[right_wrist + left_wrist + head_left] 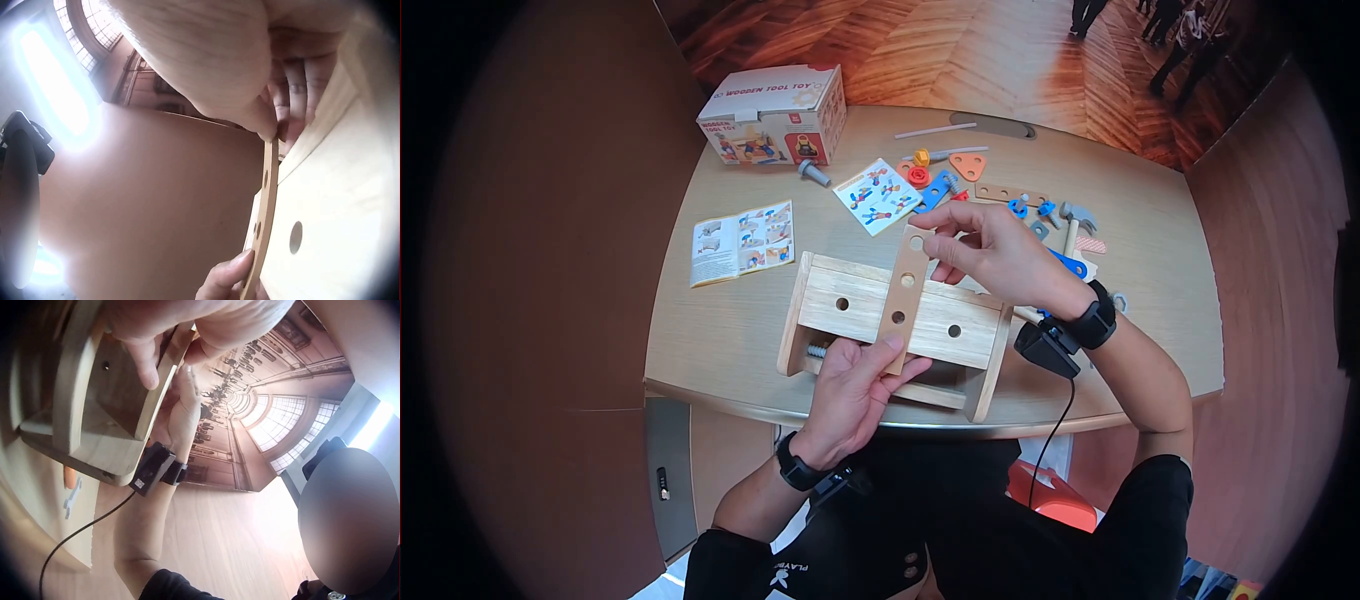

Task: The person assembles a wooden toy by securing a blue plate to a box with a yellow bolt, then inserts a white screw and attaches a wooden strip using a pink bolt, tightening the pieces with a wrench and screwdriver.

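Note:
Both hands hold a flat wooden strip with round holes (pixel 903 299), slanted across the top of a pale wooden toy workbench (pixel 867 322). My left hand (pixel 852 392) grips its near end, thumb on the upper face and fingers beneath. The far end is pinched between thumb and forefinger of my right hand (pixel 1005 258), the other fingers curling behind. In the right wrist view the strip (pixel 267 203) appears edge-on beside the holed top board (pixel 344 187). The workbench's rounded side panel (pixel 103 465) shows in the left wrist view. A grey screw (pixel 816 351) lies inside the bench, left of my hand.
A toy box (pixel 765 125) stands at the back left. Instruction sheets (pixel 743 243) and a grey bolt (pixel 814 173) lie nearby. Behind the right hand are several loose parts, including an orange triangular plate (pixel 967 165) and a toy hammer (pixel 1078 217). The table's front edge (pixel 730 402) runs close by.

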The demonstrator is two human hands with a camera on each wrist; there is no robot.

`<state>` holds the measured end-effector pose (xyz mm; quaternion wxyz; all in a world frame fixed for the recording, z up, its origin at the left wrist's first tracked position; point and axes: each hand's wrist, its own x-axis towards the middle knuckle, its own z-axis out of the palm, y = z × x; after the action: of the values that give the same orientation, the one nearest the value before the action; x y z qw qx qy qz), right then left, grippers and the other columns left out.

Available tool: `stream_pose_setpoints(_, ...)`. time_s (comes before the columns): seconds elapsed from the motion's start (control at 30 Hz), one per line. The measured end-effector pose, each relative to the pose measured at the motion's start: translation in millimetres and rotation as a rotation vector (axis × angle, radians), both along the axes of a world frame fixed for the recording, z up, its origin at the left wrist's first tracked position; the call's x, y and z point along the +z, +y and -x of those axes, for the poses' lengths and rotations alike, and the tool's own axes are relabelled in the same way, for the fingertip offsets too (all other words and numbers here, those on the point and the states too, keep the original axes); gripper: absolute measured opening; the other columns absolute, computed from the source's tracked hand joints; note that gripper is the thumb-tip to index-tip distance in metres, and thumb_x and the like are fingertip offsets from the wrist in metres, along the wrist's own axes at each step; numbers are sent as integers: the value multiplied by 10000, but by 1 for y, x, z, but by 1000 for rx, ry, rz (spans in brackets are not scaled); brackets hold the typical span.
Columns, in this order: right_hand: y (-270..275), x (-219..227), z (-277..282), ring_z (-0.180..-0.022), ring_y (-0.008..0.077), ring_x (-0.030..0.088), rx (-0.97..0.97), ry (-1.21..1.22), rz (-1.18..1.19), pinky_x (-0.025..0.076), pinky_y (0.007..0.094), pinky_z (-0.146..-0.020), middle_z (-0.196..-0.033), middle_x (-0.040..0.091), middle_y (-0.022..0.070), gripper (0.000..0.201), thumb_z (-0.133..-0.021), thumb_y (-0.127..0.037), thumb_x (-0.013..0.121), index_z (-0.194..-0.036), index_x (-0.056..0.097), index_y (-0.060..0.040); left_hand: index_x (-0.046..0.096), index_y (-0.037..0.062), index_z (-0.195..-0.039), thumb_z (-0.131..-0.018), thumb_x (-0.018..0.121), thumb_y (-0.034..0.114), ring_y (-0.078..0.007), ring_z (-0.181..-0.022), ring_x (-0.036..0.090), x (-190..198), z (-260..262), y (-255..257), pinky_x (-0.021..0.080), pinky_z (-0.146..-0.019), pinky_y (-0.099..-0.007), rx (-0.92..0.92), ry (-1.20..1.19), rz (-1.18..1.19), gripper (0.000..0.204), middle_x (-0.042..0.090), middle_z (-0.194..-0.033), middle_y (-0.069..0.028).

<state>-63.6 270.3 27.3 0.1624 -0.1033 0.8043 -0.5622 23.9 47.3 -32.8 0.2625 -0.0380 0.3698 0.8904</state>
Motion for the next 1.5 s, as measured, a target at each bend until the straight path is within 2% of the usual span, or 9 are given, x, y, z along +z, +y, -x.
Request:
stream_pose_setpoints(0.17,1,1,1,-802,91,686,-13,-47,79,593,247,-760,-969,682,43,361,-1037,-172,639,-1344,617,19,528,-42,-1371,-1066,549,91,-233,-1205,663,-1,0,0,573,-1036,-412,3,-7,-2,332,644,-1330,-159)
stream_pose_setpoints(0.33,1,4,-1,-797,97,702,11,-11,27,593,239,-710,-916,681,22,381,-1020,-163,661,-1351,615,19,549,-43,-1347,-1071,552,108,-226,-1189,672,0,-1,2,583,-1020,-407,27,-15,16,315,659,-1304,-157)
stream_pose_setpoints(0.63,1,3,0,-787,95,710,-29,-34,55,597,237,-699,-976,709,58,369,-1024,-163,657,-1337,621,28,562,-36,-1332,-1077,565,156,-205,-1133,696,1,0,6,608,-969,-381,51,3,47,319,680,-1263,-146)
stream_pose_setpoints(0.9,1,6,0,-773,96,714,-43,-44,41,598,233,-676,-955,707,56,395,-1030,-195,659,-1358,607,19,571,-37,-1322,-1074,580,183,-197,-1060,725,3,2,8,633,-894,-354,55,-10,105,332,704,-1212,-150)
stream_pose_setpoints(1.17,3,6,0,-764,103,717,-41,-45,48,603,236,-668,-974,705,64,403,-1033,-198,656,-1370,598,14,557,-43,-1343,-1071,574,153,-208,-1089,715,3,0,9,624,-920,-363,54,3,92,335,691,-1243,-155)
stream_pose_setpoints(1.5,3,4,-3,-779,109,716,-31,-33,44,592,221,-667,-974,616,31,400,-1019,-182,672,-1361,605,14,527,-53,-1364,-1063,557,104,-228,-1163,683,-6,1,3,600,-990,-392,14,25,27,340,655,-1302,-159)
